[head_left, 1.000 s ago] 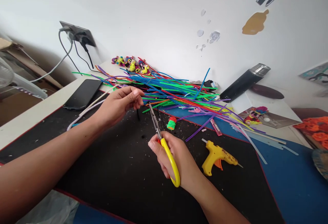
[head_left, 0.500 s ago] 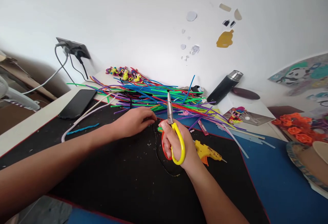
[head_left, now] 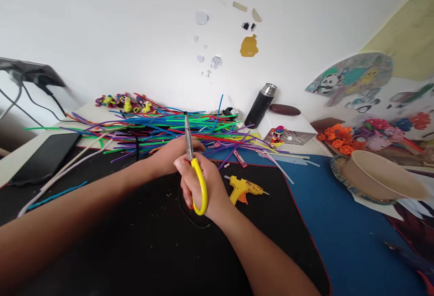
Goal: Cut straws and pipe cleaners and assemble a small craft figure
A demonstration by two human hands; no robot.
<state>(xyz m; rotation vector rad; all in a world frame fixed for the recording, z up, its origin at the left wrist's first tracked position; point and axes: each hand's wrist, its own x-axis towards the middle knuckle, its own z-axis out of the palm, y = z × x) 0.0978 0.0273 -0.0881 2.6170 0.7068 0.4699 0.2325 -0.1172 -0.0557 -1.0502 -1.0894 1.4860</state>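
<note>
My right hand (head_left: pixel 207 183) is closed on scissors (head_left: pixel 189 142) with yellow and red handles, their blades together and pointing up and away. Just behind the blades, my left hand (head_left: pixel 169 153) reaches to the near edge of a heap of coloured pipe cleaners (head_left: pixel 162 126). Its fingers are partly covered by the scissors and right hand; those that show look apart, and I see nothing held in them. A thin black cord (head_left: pixel 193 220) lies curved on the black mat (head_left: pixel 152 251) below my right hand.
Right of my hands lies a yellow glue gun (head_left: pixel 246 187). A black flask (head_left: pixel 260 106) leans at the back beside a white box (head_left: pixel 298 126). Small figures (head_left: pixel 125 102) sit against the wall, a phone (head_left: pixel 47 156) lies left, and a bowl (head_left: pixel 383 176) stands right.
The view has turned right, so the table's things appear farther left. My left hand has moved rightward, behind the scissors and right hand. The scissors stay in my right hand.
</note>
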